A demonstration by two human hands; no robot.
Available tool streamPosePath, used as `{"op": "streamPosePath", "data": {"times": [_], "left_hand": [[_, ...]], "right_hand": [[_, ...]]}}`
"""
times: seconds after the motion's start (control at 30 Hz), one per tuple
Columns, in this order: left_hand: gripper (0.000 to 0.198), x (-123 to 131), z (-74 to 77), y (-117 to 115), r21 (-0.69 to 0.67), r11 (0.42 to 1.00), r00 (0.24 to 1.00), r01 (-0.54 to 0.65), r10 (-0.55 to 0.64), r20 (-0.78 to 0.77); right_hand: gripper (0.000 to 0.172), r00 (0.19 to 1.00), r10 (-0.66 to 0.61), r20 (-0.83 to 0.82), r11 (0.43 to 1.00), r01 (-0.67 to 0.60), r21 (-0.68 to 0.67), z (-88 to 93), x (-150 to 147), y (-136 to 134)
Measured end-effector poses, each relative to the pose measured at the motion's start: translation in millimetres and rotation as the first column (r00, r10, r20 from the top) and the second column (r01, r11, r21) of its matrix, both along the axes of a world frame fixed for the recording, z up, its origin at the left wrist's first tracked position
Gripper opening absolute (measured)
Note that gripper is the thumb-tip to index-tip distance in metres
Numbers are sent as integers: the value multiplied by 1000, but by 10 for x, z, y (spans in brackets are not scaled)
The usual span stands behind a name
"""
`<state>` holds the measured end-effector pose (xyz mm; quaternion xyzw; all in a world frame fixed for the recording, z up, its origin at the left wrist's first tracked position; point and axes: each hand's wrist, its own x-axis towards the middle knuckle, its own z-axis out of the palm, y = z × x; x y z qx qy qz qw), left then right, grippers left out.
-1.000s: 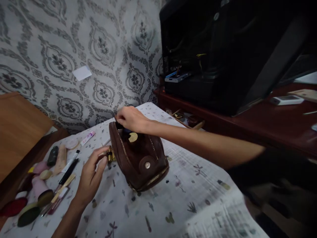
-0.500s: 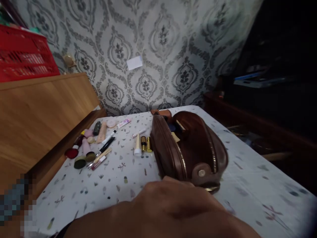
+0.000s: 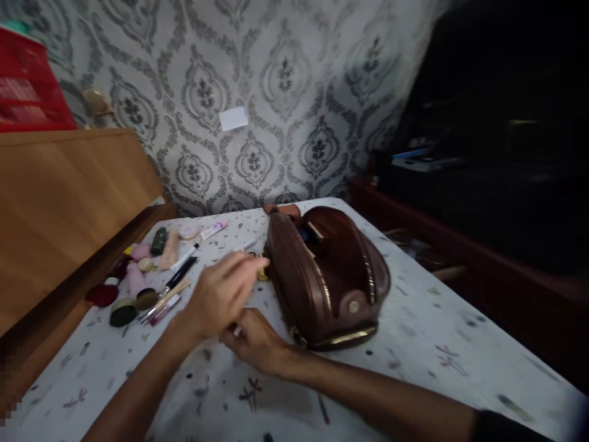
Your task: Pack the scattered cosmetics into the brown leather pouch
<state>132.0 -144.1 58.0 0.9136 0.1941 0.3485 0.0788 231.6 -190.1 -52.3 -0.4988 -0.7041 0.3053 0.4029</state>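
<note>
My left hand (image 3: pixel 225 291) is over the table left of the brown leather bag, fingers stretched forward and fingertips beside a gold lipstick (image 3: pixel 262 271). Its thumb is hidden. Just below it my right hand (image 3: pixel 255 341) is closed, fingers curled, with a small white bit showing at the fingertips; what it belongs to I cannot make out. The leather bag (image 3: pixel 294 282) stands with its zip open, a few items visible inside. Behind my left hand a white pen-like stick (image 3: pixel 243 245) partly shows.
Makeup items lie at the left: a green bottle (image 3: pixel 159 240), a beige tube (image 3: pixel 169 248), a black brush (image 3: pixel 182 273) and a pink-and-white tube (image 3: pixel 214 230). A wooden panel (image 3: pixel 78 184) borders the patterned tablecloth (image 3: pixel 414 344); a red basket (image 3: pixel 27 86) stands above.
Both hands have come up from the bottom edge to the bag's left side. The cream tube is now out of sight around my hands. The camera view has shifted right.
</note>
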Motion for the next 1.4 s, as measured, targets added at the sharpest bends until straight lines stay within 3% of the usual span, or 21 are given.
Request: {"op": "streamPosePath", "data": {"times": [0.07,0.17,0.3,0.4,0.5,0.63,0.77,0.93,1.13,1.27,1.4], "left_hand": [[34,-78,-241,352,-39,998,998,-55,56,26],[35,-228,-646,753,-184,950,966,-252,257,7],[47,-328,-976,960,-275,895,932,-351,363,-10],[52,-243,-1074,954,-216,918,942,-333,333,-36],[53,-104,-1161,934,-131,967,972,-220,205,-115],[59,-10,-1285,924,-136,982,972,-134,104,-212],[58,-31,-1335,893,-135,980,967,-149,115,-229],[60,-66,-1312,837,-98,961,947,-257,231,-223],[48,-136,-1228,833,-174,880,890,-442,407,-206],[35,-180,-1170,889,-213,845,869,-490,453,-201],[39,-220,-1104,1030,-206,824,844,-528,482,-236]], "right_hand": [[13,999,-25,-29,999,24,-29,-52,29,22],[12,996,-54,-74,998,50,-49,-121,79,44],[11,991,-35,-128,998,29,-48,-173,83,27],[11,987,-19,-157,999,12,-46,-187,70,17],[11,984,-14,-177,998,5,-55,-185,83,15],[13,976,0,-219,996,-19,-86,-168,122,-7],[14,971,16,-238,994,-41,-97,-161,140,-20],[16,959,38,-281,994,-66,-91,-164,143,1],[17,949,59,-309,988,-99,-115,-193,141,11],[18,950,69,-304,987,-110,-119,-207,148,19],[19,952,75,-296,985,-117,-124,-196,155,24]]}}
